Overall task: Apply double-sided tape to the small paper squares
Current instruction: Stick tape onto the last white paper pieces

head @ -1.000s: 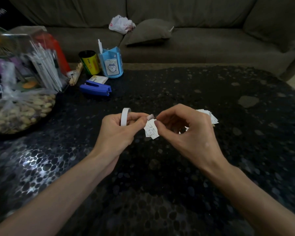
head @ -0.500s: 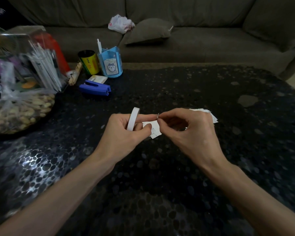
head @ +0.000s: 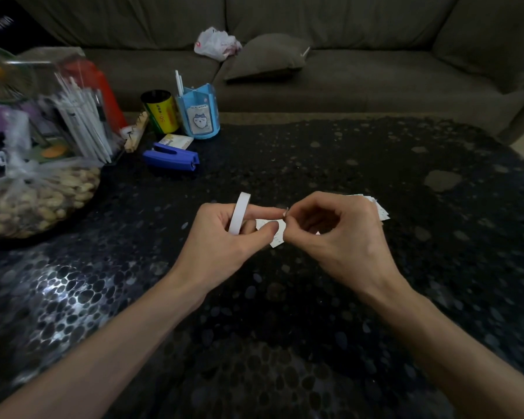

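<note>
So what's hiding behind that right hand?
A pile of small paper squares lies behind the right hand; only their far corners peek out, the hand covers the rest.

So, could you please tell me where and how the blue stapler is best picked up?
Probably across the middle of the blue stapler, from above: it lies flat on the table, long and narrow, nothing over it, so its width can be pinched.
</note>
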Available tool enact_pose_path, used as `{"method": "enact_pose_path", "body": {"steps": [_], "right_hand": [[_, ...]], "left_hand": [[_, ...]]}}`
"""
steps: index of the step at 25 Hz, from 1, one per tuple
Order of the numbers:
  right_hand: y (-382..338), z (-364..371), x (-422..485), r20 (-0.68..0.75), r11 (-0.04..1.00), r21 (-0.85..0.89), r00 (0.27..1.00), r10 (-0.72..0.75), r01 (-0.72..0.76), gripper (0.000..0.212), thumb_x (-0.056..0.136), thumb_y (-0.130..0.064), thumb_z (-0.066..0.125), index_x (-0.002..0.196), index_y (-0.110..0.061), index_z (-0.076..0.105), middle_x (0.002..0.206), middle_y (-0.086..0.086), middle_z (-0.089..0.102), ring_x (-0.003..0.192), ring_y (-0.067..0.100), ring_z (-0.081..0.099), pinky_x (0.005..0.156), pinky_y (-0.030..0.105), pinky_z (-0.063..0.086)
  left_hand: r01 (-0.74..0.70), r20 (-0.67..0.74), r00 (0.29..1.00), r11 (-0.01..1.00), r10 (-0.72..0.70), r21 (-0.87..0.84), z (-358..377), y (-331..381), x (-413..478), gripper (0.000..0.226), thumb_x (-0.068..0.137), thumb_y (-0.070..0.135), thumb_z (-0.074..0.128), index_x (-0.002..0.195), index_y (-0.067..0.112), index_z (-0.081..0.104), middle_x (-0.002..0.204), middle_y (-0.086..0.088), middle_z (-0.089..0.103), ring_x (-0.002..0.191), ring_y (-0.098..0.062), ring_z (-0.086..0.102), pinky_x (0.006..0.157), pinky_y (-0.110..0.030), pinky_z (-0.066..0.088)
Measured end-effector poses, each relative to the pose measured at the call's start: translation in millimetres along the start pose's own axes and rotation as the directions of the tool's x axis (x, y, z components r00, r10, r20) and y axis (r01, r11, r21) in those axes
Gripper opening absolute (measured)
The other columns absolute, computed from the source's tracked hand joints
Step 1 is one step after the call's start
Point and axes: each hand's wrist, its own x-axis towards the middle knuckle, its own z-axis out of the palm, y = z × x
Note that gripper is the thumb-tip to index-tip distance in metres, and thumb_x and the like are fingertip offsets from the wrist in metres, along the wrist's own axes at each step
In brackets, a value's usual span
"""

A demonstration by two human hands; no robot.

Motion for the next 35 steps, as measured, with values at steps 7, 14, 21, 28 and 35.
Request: {"method": "enact_pose_path", "body": {"steps": [7, 14, 21, 28, 35], "right_hand": [[-0.5, -3.9, 5.5, 0.108, 0.956, 0.254, 0.986, 0.125, -0.149, 0.008, 0.086, -0.005, 0.08, 0.082, -0.012, 0.08, 0.071, -0.005, 0.076, 0.064, 0.003, 0.071, 0.063, 0.012, 0.052], [1.1, -2.5, 2.2, 0.092, 0.996, 0.091, 0.996, -0.019, 0.011, 0.01, 0.088, -0.017, 0.083, 0.098, -0.02, 0.082, 0.087, -0.011, 0.079, 0.081, 0.005, 0.077, 0.074, 0.021, 0.061], [0.5, -1.6, -0.5, 0.018, 0.997, -0.042, 0.998, -0.057, 0.057, 0.012, 0.09, -0.018, 0.08, 0.101, -0.02, 0.082, 0.088, -0.013, 0.078, 0.082, 0.0, 0.074, 0.078, 0.021, 0.062], [0.2, 1.0, -1.6, -0.033, 0.987, -0.133, 0.995, -0.095, 0.09, 0.005, 0.087, -0.018, 0.082, 0.09, -0.021, 0.08, 0.079, -0.015, 0.074, 0.076, 0.004, 0.072, 0.071, 0.023, 0.06], [-5.2, -2.0, 1.7, -0.032, 0.996, 0.069, 0.998, 0.053, -0.051, 0.006, 0.082, -0.012, 0.081, 0.082, -0.018, 0.079, 0.075, -0.009, 0.075, 0.072, 0.008, 0.073, 0.069, 0.021, 0.06]], "left_hand": [[0.038, -0.004, 0.999, 0.999, -0.038, -0.034, -2.4, -0.9, 2.2, 0.013, 0.088, 0.014, 0.078, 0.093, 0.025, 0.084, 0.052, -0.002, 0.044, 0.052, -0.014, 0.043, 0.068, -0.018, 0.054], [0.037, -0.041, 0.998, 0.999, -0.038, -0.028, -4.3, -0.6, 2.0, 0.014, 0.089, 0.011, 0.077, 0.092, 0.024, 0.083, 0.055, -0.007, 0.048, 0.053, -0.009, 0.051, 0.068, -0.017, 0.054], [-0.046, -0.009, 0.999, 0.996, 0.047, 0.082, -1.9, 0.3, -0.1, 0.025, 0.09, 0.006, 0.075, 0.103, 0.026, 0.081, 0.053, -0.001, 0.046, 0.049, -0.005, 0.044, 0.061, -0.013, 0.048], [-0.052, 0.031, 0.998, 0.992, 0.049, 0.112, 1.6, -1.6, -2.5, 0.025, 0.091, 0.005, 0.074, 0.108, 0.021, 0.081, 0.05, 0.012, 0.046, 0.049, -0.003, 0.045, 0.069, -0.014, 0.051], [0.009, 0.025, 1.0, 1.0, -0.01, 0.012, 2.5, -1.5, -1.3, 0.026, 0.092, 0.008, 0.073, 0.105, 0.028, 0.083, 0.054, -0.004, 0.038, 0.055, -0.023, 0.038, 0.083, -0.056, 0.056]]}}
